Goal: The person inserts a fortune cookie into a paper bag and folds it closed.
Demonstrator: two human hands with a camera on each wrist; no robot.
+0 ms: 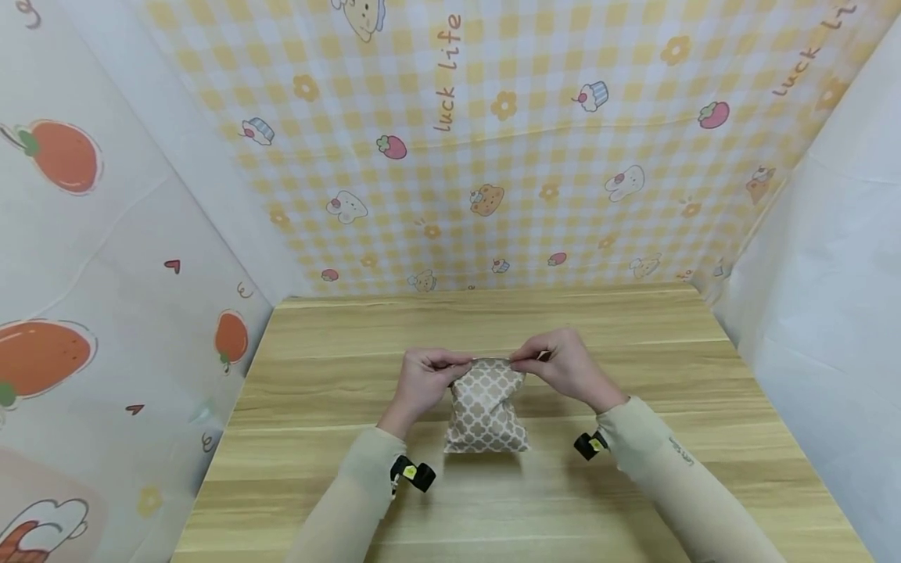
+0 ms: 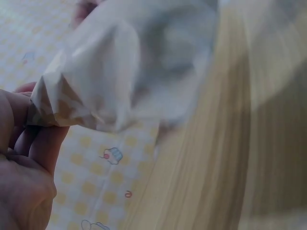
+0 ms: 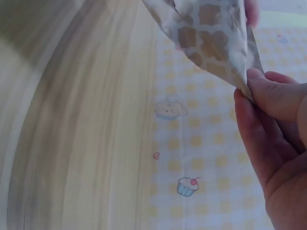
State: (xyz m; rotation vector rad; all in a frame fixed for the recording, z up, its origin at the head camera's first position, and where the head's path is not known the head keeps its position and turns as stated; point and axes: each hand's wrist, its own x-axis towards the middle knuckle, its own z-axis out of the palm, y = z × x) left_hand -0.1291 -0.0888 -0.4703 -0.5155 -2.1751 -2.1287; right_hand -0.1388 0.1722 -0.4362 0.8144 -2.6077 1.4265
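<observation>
A small pouch [image 1: 486, 410] with a tan and white lattice pattern hangs over the middle of the table, its top edge stretched between both hands. My left hand [image 1: 425, 383] pinches the upper left corner between thumb and fingers; the left wrist view shows the pouch [image 2: 120, 72] creased there, its surface blurred. At the upper right corner my right hand [image 1: 563, 366] pinches the material, and in the right wrist view the thumb and fingers of that hand [image 3: 283, 124] meet on the corner of the pouch [image 3: 211, 43]. What the pouch contains, if anything, is hidden.
The wood-grain table [image 1: 317, 485] extends around the hands. Behind it hangs a yellow checked cloth [image 1: 450, 195] with cartoon prints. A white printed sheet [image 1: 141, 274] borders the left side, a plain white one [image 1: 823, 313] the right. Each wrist carries a small black camera [image 1: 422, 476].
</observation>
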